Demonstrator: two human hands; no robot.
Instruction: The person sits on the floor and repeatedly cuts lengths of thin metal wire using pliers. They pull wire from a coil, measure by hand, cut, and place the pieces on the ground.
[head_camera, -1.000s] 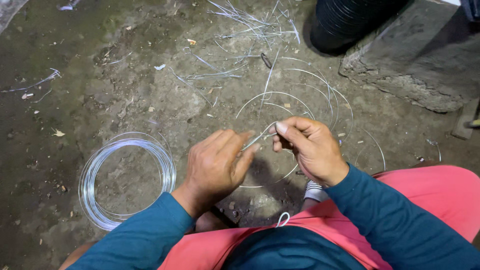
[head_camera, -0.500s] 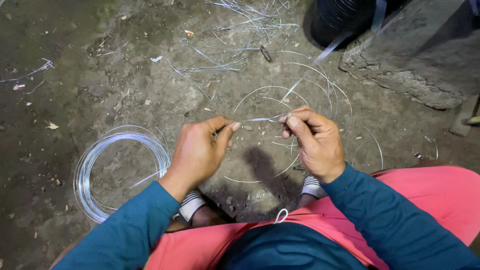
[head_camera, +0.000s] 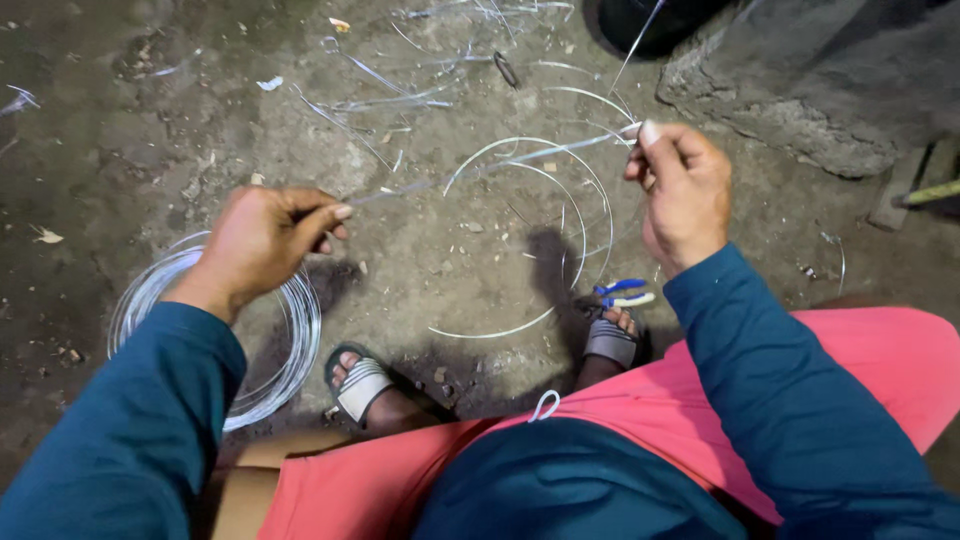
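Observation:
My left hand (head_camera: 262, 240) pinches one end of a thin silver wire strand (head_camera: 490, 168). My right hand (head_camera: 682, 190) pinches the other end, up and to the right. The strand runs taut between them above the dirt ground. Under my left forearm lies a coil of silver wire (head_camera: 285, 330). Loose curved wire loops (head_camera: 560, 215) lie on the ground between my hands.
Blue-handled pliers (head_camera: 625, 293) rest by my right sandalled foot (head_camera: 608, 340). Cut wire scraps (head_camera: 395, 90) litter the ground ahead. A rough concrete block (head_camera: 800, 90) stands at the upper right beside a black round object (head_camera: 650, 25).
My hands have pulled apart, left hand to the left, right hand up and right, stretching the wire strand straight. The view has shifted, showing my feet and the pliers.

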